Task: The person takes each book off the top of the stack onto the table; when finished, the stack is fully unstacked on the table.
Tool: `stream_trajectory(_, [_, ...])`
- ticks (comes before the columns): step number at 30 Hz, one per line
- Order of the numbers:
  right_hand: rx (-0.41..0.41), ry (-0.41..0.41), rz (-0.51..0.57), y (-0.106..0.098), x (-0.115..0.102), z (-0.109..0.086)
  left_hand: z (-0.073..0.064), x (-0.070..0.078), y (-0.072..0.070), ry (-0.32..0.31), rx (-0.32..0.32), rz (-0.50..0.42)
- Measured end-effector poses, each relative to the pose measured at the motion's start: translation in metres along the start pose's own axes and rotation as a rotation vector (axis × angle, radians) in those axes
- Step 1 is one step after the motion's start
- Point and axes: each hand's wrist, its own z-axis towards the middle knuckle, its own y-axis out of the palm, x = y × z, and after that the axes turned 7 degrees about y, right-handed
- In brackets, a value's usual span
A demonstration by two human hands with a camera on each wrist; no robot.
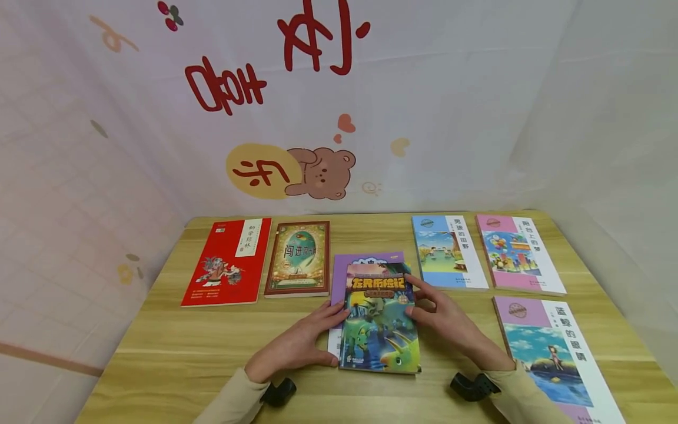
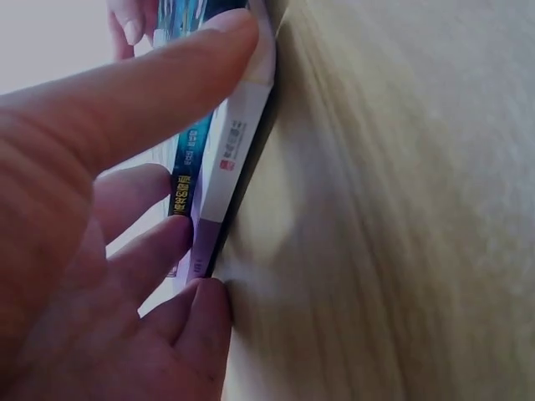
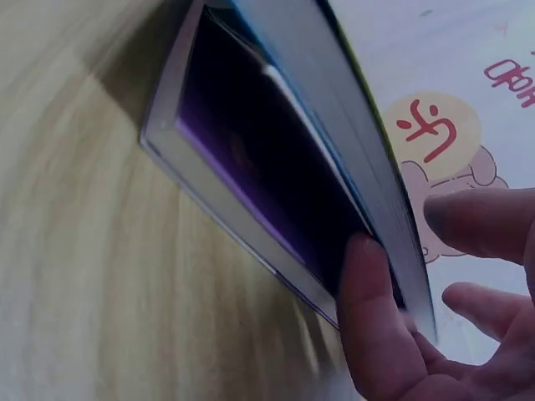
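In the middle of the table, a dinosaur-covered book [image 1: 378,330] lies over a purple book [image 1: 339,268], which shows at the top and left. Another dark cover edge peeps out behind its top. My right hand [image 1: 442,318] grips the dinosaur book's right side, thumb at the near edge and fingers toward the top corner. In the right wrist view that side is raised, leaving a dark gap above the purple book [image 3: 226,184]. My left hand [image 1: 299,341] touches the left side. Its fingertips [image 2: 180,230] rest along the spines, with the thumb extended across them.
A red book [image 1: 228,265] and a brown-framed book [image 1: 298,259] lie at the back left. Toward the right are a blue-and-white book [image 1: 447,253], a pink-and-white one [image 1: 519,253] and a lilac-and-white one [image 1: 556,359]. A printed cloth [image 1: 450,118] hangs behind the wooden table [image 1: 212,353].
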Motion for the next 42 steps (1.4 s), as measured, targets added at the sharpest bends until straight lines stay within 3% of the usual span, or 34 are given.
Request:
stream_trajectory(6, [-0.011, -0.036, -0.013, -0.001, 0.005, -0.002, 0.000, 0.002, 0.002, 0.001, 0.014, -0.010])
stream_trajectory(11, [0.014, -0.024, -0.016, -0.010, 0.012, -0.009, 0.000, 0.003, 0.008, -0.046, 0.030, -0.026])
stream_trajectory(19, [-0.022, 0.031, 0.169, -0.035, 0.018, -0.032, 0.005, 0.005, 0.010, -0.076, 0.044, -0.031])
stream_trajectory(31, [0.046, 0.042, 0.117, -0.063, 0.026, -0.065, 0.005, 0.004, 0.008, -0.065, 0.062, -0.026])
stream_trajectory(42, [0.005, 0.195, 0.270, -0.089, 0.042, -0.087, 0.001, 0.003, 0.005, -0.045, 0.070, -0.024])
